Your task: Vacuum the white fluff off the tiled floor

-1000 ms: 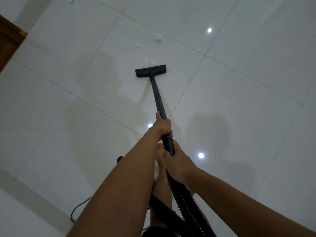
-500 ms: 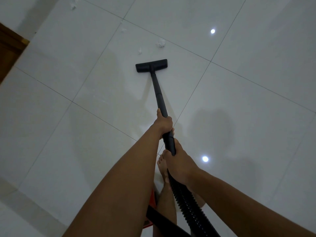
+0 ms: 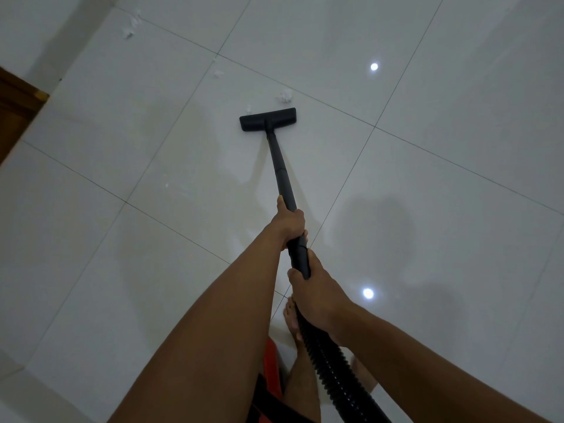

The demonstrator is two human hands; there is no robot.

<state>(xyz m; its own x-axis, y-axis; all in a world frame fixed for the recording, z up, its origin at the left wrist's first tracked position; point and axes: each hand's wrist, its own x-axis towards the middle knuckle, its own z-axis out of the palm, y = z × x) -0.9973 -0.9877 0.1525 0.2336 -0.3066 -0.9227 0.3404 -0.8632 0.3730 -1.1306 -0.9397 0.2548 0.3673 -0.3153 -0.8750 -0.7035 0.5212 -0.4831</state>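
Closest to us, at the bottom, we see a bit of the orange and black vacuum body (image 3: 271, 370) and a bare foot (image 3: 291, 319) just beside it. A bendy black ribbed hose (image 3: 329, 370) runs up from there to the right hand (image 3: 317, 294). That hand is curled tight around the spot where the hose meets the long black tube (image 3: 282, 175). A little farther along, the left hand (image 3: 288, 222) is wrapped around the tube too, with the thumb lying along it.

The tube slants away from us down to the flat black floor head (image 3: 268, 119), which sits flat on the shiny white tiled floor (image 3: 427, 178). One small bit of white fluff (image 3: 248, 109) is right at the head's far left corner. A bigger white fluff clump (image 3: 285, 95) lies just past the head's right end, not touching it. More small fluff (image 3: 218, 73) lies farther off, near a tile line, and the farthest fluff pile (image 3: 131, 24) is up at the top left.

Two round light spots (image 3: 368, 293) shine on the tiles. A brown wooden piece (image 3: 15, 111) shows at the left edge.
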